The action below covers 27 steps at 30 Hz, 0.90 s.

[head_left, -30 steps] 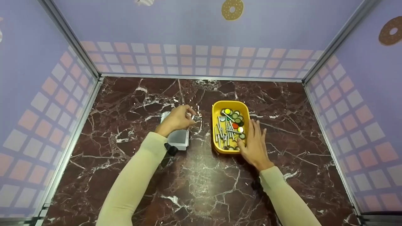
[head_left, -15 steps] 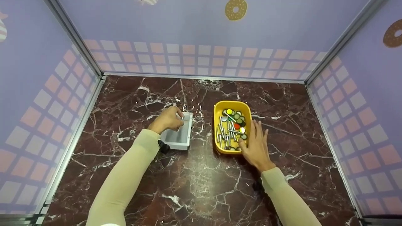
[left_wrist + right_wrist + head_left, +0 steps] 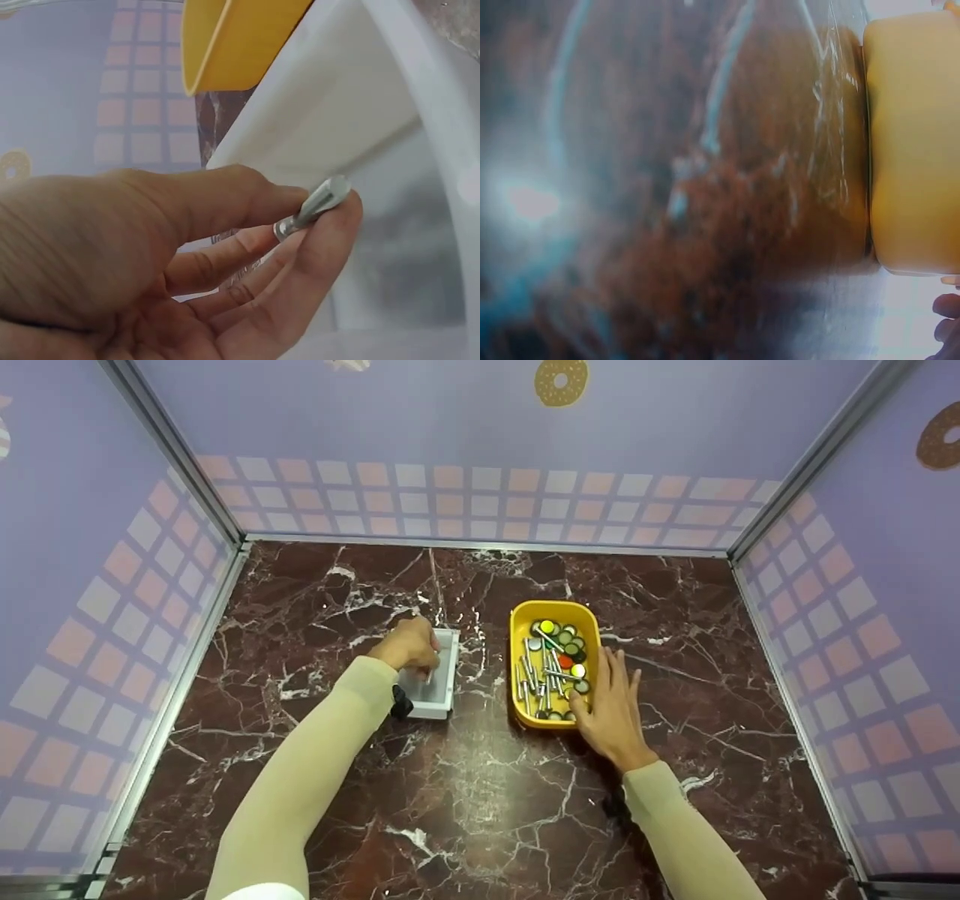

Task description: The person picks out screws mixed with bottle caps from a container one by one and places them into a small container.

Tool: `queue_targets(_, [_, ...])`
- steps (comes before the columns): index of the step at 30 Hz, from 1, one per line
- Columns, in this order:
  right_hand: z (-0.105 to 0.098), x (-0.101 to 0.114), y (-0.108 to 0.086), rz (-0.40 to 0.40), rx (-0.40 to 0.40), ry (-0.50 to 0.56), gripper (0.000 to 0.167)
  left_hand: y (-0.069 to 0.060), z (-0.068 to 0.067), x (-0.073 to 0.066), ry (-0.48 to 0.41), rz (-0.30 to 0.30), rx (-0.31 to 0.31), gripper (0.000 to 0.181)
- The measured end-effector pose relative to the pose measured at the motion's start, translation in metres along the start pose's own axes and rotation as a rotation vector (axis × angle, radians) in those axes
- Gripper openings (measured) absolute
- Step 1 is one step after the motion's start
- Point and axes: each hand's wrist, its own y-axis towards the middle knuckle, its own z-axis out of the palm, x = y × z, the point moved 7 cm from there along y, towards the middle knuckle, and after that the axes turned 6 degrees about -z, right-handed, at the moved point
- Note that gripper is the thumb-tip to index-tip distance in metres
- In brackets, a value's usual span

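So left hand (image 3: 409, 646) pinches bolt (image 3: 324, 199); right hand (image 3: 613, 711) touches yellow bin (image 3: 544, 723).

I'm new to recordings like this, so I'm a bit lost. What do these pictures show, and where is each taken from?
There is no machine here: a person works with two bare hands. The wide picture comes from a camera on the head; the other two come from cameras worn on each wrist. On the dark marbled table stand a white tray and a yellow bin, which holds metal rods and round discs. The left hand, at the tray, pinches a small metal piece. The right hand rests against the bin's side.
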Motion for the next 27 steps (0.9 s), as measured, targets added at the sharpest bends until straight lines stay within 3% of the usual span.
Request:
queue_targets(9, [0.001, -0.001, -0.001, 0.008, 0.001, 0.001, 0.093, 0.011, 0.014, -0.010, 0.056, -0.031, 0.015, 0.016])
queue_targets(13, [0.001, -0.001, 0.000, 0.011, 0.004, 0.002, 0.093, 0.014, 0.014, -0.011, 0.053, -0.036, 0.007, 0.025])
queue_targets(15, [0.001, -0.001, 0.001, 0.010, 0.003, 0.004, 0.093, 0.013, 0.012, -0.011, 0.049, -0.038, -0.003, 0.026])
queue_targets(19, [0.000, 0.000, 0.001, 0.003, -0.011, -0.006, 0.093, 0.009, 0.008, -0.010, 0.041, -0.034, -0.024, 0.011])
queue_targets(23, [-0.001, 0.001, 0.000, -0.002, -0.018, -0.015, 0.093, 0.003, 0.004, -0.009, 0.029, -0.015, -0.045, 0.028])
queue_targets(27, [-0.001, 0.001, 0.000, -0.007, -0.019, -0.013, 0.093, -0.009, -0.003, -0.012, 0.032, 0.008, -0.102, 0.025])
